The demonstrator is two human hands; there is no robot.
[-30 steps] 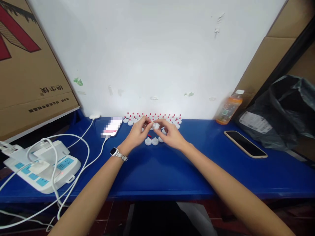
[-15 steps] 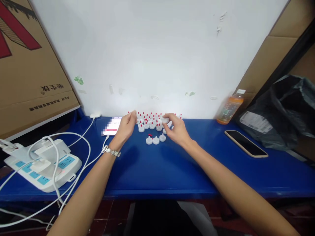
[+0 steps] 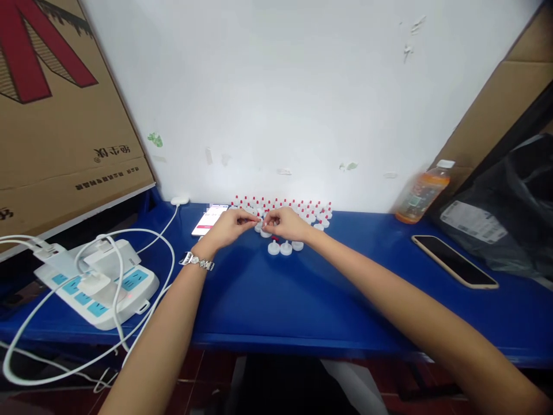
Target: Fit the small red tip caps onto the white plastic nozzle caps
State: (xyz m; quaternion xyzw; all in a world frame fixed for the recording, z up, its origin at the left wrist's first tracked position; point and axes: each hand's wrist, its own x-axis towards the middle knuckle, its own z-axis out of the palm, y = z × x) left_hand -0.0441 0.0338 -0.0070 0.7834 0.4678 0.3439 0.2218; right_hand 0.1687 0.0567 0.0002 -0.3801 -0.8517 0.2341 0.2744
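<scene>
My left hand is closed in a pinch, its fingertips meeting those of my right hand; a small red tip shows at them. My right hand is also pinched, around a white nozzle cap that its fingers partly cover. Behind both hands stand several white nozzle caps with red tips, grouped along the wall. Nearer me, three white nozzle caps without red tips sit in a short row. Loose red tips lie just behind that row, partly hidden by my right hand.
A lit phone lies left of the caps. White cables and a power strip take up the table's left side. To the right are a dark phone, an orange drink bottle and a black plastic bag. A white wall stands behind.
My two hands have come together from either side of the caps. The right hand brought a white nozzle cap leftward to the left fingertips. The whole view has shifted slightly.
</scene>
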